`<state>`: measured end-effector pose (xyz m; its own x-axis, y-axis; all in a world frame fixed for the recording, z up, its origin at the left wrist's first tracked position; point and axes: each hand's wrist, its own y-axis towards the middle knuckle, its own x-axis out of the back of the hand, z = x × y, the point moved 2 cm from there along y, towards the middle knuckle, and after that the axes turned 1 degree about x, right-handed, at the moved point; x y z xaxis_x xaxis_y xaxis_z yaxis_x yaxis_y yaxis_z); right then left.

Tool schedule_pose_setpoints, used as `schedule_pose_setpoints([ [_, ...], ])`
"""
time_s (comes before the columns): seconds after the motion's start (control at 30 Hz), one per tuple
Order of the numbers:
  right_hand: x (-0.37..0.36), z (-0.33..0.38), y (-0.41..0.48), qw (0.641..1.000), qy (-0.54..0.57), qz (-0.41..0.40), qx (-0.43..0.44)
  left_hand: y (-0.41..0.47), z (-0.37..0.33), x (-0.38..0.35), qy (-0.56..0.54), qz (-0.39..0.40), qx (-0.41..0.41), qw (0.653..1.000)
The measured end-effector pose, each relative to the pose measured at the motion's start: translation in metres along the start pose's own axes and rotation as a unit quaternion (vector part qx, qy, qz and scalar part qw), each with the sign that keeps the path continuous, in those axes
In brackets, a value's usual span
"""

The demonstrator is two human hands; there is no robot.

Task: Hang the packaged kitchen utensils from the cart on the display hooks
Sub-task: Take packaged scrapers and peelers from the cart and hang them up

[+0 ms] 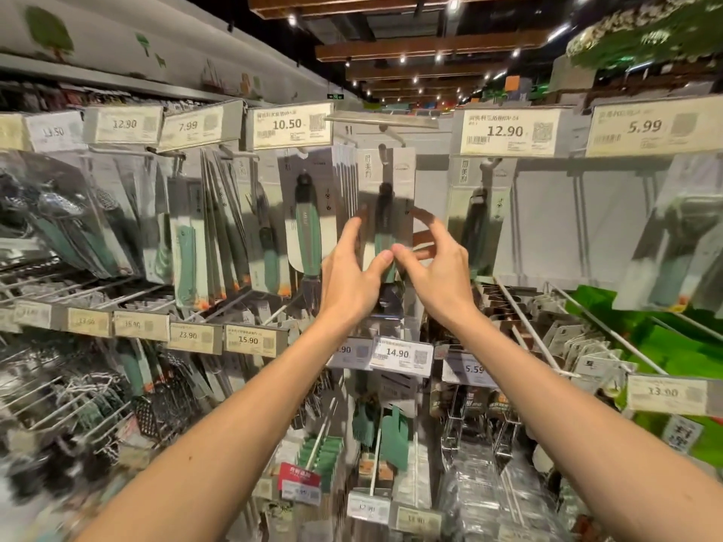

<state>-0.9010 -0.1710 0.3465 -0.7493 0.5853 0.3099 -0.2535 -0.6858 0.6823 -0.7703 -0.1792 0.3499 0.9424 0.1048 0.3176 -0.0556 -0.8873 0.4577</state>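
The left hand [346, 275] and right hand [438, 275] pinch the lower edges of the packaged green-handled utensil [391, 178], thumbs meeting in front. It stands upright, 12-to-6. Its top is at the display hook [385, 148], 12 o'clock from both hands.

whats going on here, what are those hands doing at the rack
A person is stocking a shop's hook display. The left hand and right hand both pinch one packaged utensil, a green-handled tool on a grey card, near its lower half, thumbs meeting in front. The card's top is up at a display hook, apparently on it or just going on. To its left similar packs hang under the 10.50 tag.
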Motion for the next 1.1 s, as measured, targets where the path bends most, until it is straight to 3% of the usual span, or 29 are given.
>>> schedule_pose_setpoints([
  [0.27,0.008,-0.009,0.000,0.997,-0.031,0.065,-0.040,0.000,-0.007,-0.006,0.049,0.026,0.021,0.998],
  [0.47,0.041,-0.007,-0.035,0.999,-0.029,0.018,-0.006,-0.017,-0.015,0.008,0.197,0.001,-0.014,0.980],
  [0.63,0.047,-0.002,-0.099,0.992,0.070,0.102,-0.019,-0.067,-0.007,0.042,0.292,0.053,0.004,0.955],
  [0.73,0.026,-0.002,-0.158,0.981,0.095,0.165,-0.040,-0.120,0.015,0.073,0.372,0.119,0.034,0.920],
  [0.93,-0.056,0.009,-0.306,0.942,0.081,0.317,-0.075,-0.243,0.069,0.182,0.555,0.211,0.034,0.804],
  [1.1,-0.130,0.055,-0.423,0.874,0.067,0.477,-0.063,-0.362,0.144,0.277,0.573,0.244,0.125,0.772],
])
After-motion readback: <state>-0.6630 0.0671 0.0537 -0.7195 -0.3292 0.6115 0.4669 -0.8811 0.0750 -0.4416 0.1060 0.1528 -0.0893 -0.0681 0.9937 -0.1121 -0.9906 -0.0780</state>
